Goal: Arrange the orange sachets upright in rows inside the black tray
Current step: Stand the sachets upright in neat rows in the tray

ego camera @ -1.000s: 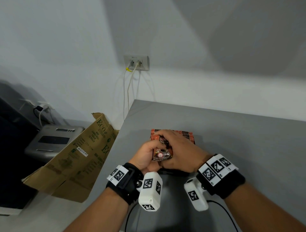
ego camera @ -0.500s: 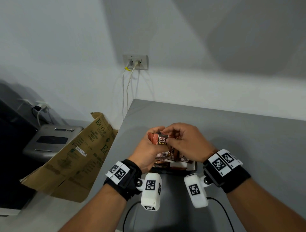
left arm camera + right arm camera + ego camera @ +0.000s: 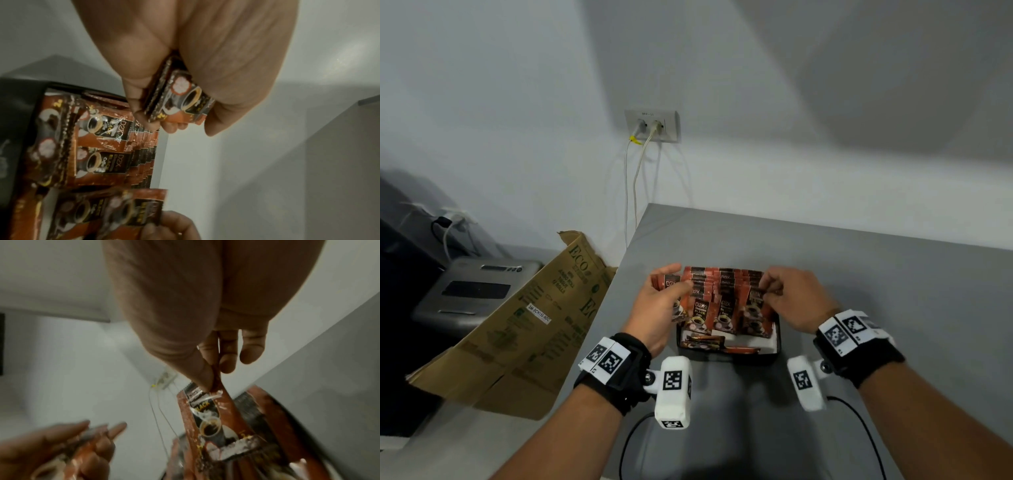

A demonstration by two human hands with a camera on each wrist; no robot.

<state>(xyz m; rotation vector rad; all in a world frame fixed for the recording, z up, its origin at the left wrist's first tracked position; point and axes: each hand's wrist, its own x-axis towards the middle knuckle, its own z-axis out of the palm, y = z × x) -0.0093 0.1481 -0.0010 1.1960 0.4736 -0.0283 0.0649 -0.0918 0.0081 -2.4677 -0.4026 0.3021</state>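
Change: both hands have parted from over the black tray [image 3: 777, 337], uncovering upright rows of orange sachets [image 3: 726, 291]; a few lie flat at its near end | Left hand [image 3: 661, 308]: grip clasps a small stack | Right hand [image 3: 796, 296]: grip pinches one sachet [image 3: 207, 417] top over the right row | Bench [image 3: 859, 274]: tray near its left edge.

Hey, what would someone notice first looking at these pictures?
The black tray on the grey table, packed with upright orange sachets. The left hand grips a small stack of sachets beside it; the right hand pinches one sachet over the tray.
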